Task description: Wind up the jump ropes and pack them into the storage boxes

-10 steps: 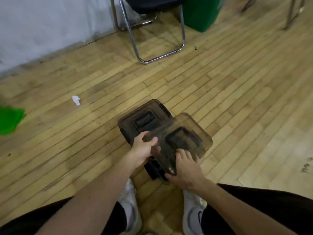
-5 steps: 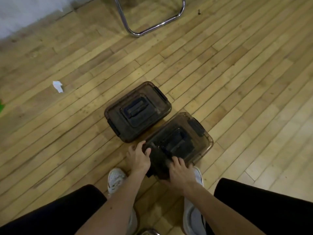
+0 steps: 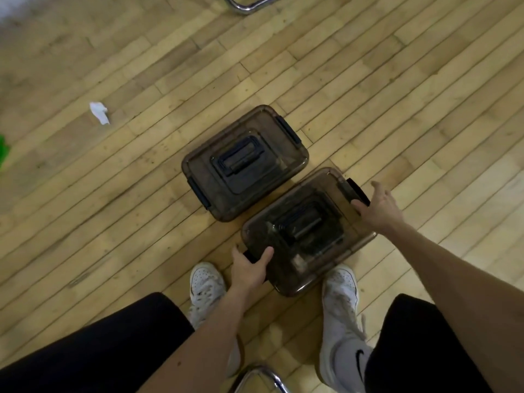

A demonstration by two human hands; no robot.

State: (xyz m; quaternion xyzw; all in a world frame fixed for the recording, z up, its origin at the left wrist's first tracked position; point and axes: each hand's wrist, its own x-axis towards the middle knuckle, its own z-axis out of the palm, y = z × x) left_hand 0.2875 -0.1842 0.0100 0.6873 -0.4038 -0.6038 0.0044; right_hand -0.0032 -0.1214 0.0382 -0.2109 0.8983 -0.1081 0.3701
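Observation:
Two smoky brown storage boxes with black latches and lid handles stand side by side on the wooden floor. The far storage box (image 3: 245,163) is closed and untouched. The near storage box (image 3: 309,231) lies between my feet with its lid on. My left hand (image 3: 249,269) grips the near-left end, with the thumb on the lid and the fingers round the black latch. My right hand (image 3: 378,207) reaches to the far-right latch, fingertips touching it and thumb spread. No jump rope shows plainly; the boxes' contents are dark and unclear.
A crumpled white paper scrap (image 3: 99,112) lies on the floor to the left. A chrome chair leg (image 3: 249,5) crosses the top edge, and another chrome tube (image 3: 262,377) sits at the bottom. Something green (image 3: 3,150) pokes in at the left edge. My white shoes (image 3: 205,285) flank the near box.
The near box's lid has gone from tilted to lying flat on the box. My right hand moved from the near end to the far-right latch. The left hand stayed at the near-left end.

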